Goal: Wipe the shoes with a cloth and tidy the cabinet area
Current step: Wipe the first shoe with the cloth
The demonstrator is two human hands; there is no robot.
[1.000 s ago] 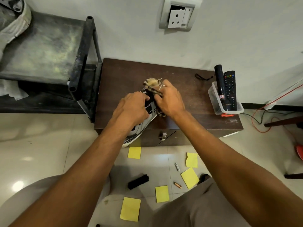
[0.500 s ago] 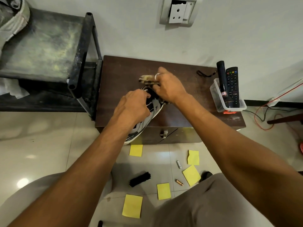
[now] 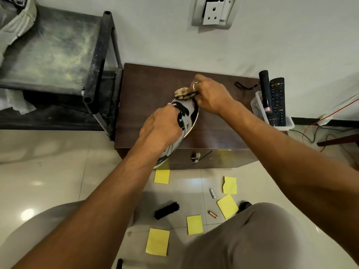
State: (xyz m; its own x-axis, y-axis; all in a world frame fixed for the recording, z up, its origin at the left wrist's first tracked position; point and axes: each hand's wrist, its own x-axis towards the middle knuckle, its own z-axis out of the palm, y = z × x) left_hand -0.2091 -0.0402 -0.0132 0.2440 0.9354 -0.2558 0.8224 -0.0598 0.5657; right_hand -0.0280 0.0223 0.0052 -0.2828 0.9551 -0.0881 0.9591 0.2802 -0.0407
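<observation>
A grey, black and white sneaker (image 3: 187, 115) lies on the dark brown cabinet top (image 3: 147, 88), its heel hanging over the front edge. My left hand (image 3: 161, 129) grips the shoe around its middle. My right hand (image 3: 210, 96) holds a bunched beige and dark cloth (image 3: 182, 93) against the toe end of the shoe. Most of the shoe's upper is hidden under my left hand.
A clear tub (image 3: 272, 113) with a torch (image 3: 267, 98) and a remote (image 3: 278, 100) stands at the cabinet's right end. A dark shelf rack (image 3: 97, 78) is to the left. Several yellow sticky notes (image 3: 157, 241), two batteries (image 3: 213, 193) and a black brush (image 3: 166, 210) litter the floor.
My right hand with the cloth moved away from me along the shoe to the toe end. My left hand kept its grip on the shoe.
</observation>
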